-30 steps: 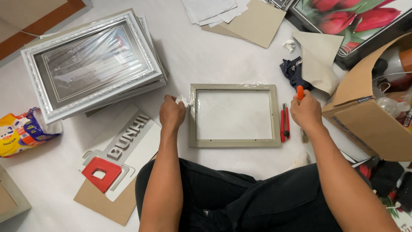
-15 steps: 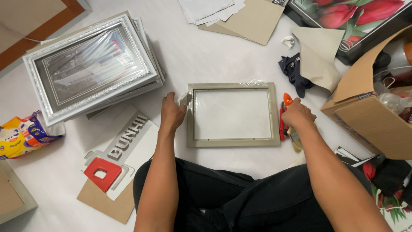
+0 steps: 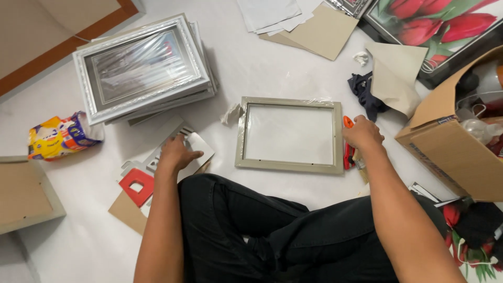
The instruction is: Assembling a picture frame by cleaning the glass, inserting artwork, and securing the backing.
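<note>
A grey picture frame (image 3: 289,165) lies flat on the white floor in front of my knees. My right hand (image 3: 361,133) rests at its right edge, over a red-orange tool (image 3: 348,123) that lies beside the frame; whether the fingers grip it I cannot tell. My left hand (image 3: 177,153) is down to the left, fingers spread on a white printed card (image 3: 196,144) atop a small pile with a red card (image 3: 137,184) and brown cardboard (image 3: 126,212).
A stack of silver frames in plastic wrap (image 3: 141,68) sits far left. An open cardboard box (image 3: 450,152) stands at the right, a tulip picture (image 3: 435,23) behind it. Loose paper and cardboard sheets (image 3: 319,31), a dark cloth (image 3: 364,89), a colourful packet (image 3: 60,137).
My left hand has left the frame's left edge and moved left onto the card pile. My right hand has come down beside the frame with the red tool.
</note>
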